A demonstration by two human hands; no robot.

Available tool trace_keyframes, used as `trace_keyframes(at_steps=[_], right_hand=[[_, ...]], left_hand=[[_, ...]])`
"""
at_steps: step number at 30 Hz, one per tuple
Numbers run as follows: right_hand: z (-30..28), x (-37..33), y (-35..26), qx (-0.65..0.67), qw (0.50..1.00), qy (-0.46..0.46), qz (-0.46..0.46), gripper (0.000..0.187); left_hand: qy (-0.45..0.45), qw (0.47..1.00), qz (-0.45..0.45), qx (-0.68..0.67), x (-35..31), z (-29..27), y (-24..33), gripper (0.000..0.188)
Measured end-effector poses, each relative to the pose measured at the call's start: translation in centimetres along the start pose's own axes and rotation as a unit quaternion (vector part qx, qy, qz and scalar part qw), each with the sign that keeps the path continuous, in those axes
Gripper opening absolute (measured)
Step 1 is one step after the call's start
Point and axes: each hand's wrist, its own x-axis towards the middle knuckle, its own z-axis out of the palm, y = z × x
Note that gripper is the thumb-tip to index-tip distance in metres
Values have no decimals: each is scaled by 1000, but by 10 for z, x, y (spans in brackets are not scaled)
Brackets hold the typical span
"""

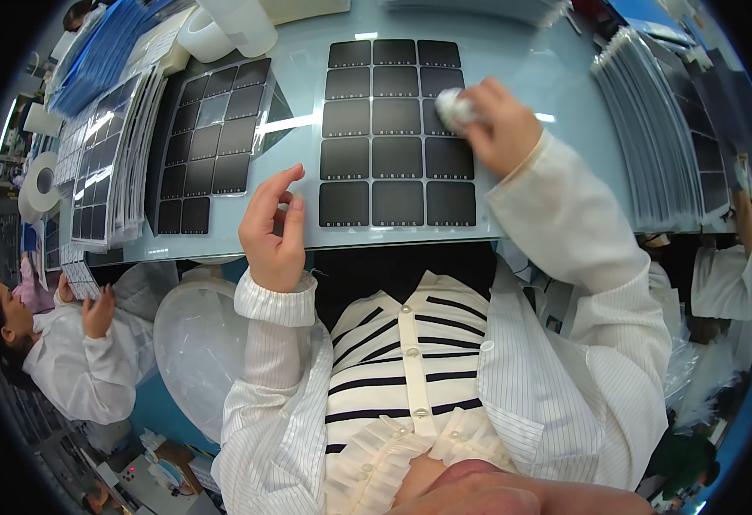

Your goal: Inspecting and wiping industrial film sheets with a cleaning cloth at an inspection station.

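A clear sheet of dark rectangular panels (pixel 397 158), in three columns, lies flat on the glass-topped table in front of me. My right hand (pixel 506 129) grips a crumpled white wipe (pixel 456 111) and presses it over the right column of panels. Beside the sheet's lower left edge is my left hand (pixel 274 227), empty, its index finger stretched out and the other fingers loosely bent. Further left lies another set of dark panels (pixel 207 142), one of them lighter than its neighbours.
Tall stacks of panel sheets stand at the left (pixel 123 172) and right (pixel 650 129) of the table (pixel 298 103). White rolls (pixel 204 34) and blue folders (pixel 101 60) sit at the far left. A co-worker (pixel 84 360) on the left holds a panel sheet.
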Motion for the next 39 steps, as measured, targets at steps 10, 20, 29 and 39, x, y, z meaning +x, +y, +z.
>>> trace_keyframes(at_steps=[10,20,29,39], right_hand=[[-7,14,16,-42,999,18,-9,24],[0,13,24,4,998,54,40,19],[-1,11,24,50,993,44,94,21],[-2,9,33,112,981,69,141,24]], left_hand=[[-64,997,-35,24,-2,-6,20,32],[-178,963,-175,-105,-12,-29,48,52],[-137,964,-193,-119,-3,-16,31,55],[-80,989,-123,-24,6,1,25,51]])
